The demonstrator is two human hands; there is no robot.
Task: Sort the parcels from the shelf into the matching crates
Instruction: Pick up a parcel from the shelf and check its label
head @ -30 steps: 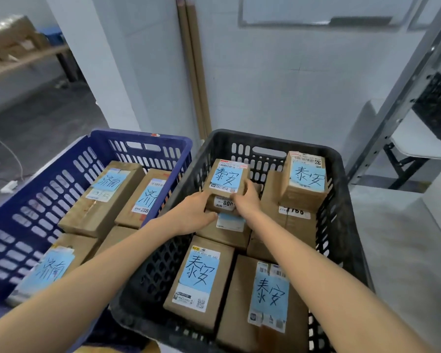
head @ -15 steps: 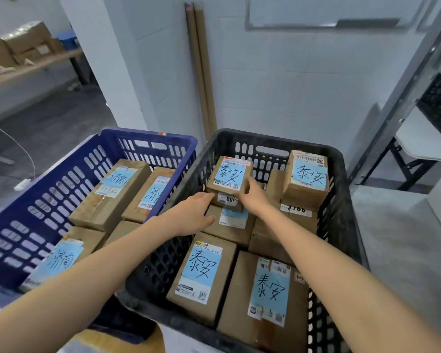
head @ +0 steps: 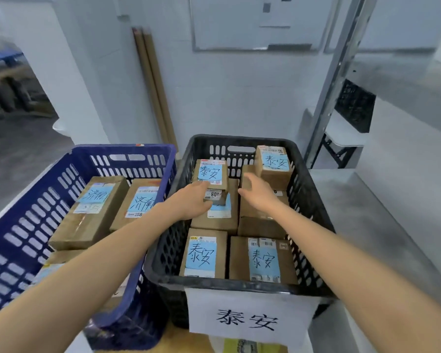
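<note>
Small parcel [head: 210, 174], blue label handwritten 泰安, sits on top of a flatter parcel [head: 220, 216] in the far half of the black crate [head: 227, 284]. Left hand [head: 189, 202] is against its near-left corner, thumb lying along the foot of its near face by a printed "800". The fingertips are hidden at the parcel's side, so I cannot tell whether they clasp it or only touch. Right hand [head: 259, 193] is just right of the parcel and apart from it, fingers loosely spread, holding nothing, above brown boxes. Beyond the right hand and a little to its right, an upright parcel [head: 274, 166] with the same blue 泰安 label stands near the crate's far wall. Nearer the wearer than both hands, two flat parcels lie side by side, one under the left wrist [head: 203, 253] and one under the right forearm [head: 264, 261], both marked 泰安. A white paper sign [head: 247, 319] reading 泰安 hangs on the crate's near wall. Left of the left hand, touching the black crate, is a blue crate [head: 122, 149] with parcels labelled 济南 [head: 92, 207]. Beyond the crates, two cardboard tubes [head: 153, 85] lean on the white wall.
</note>
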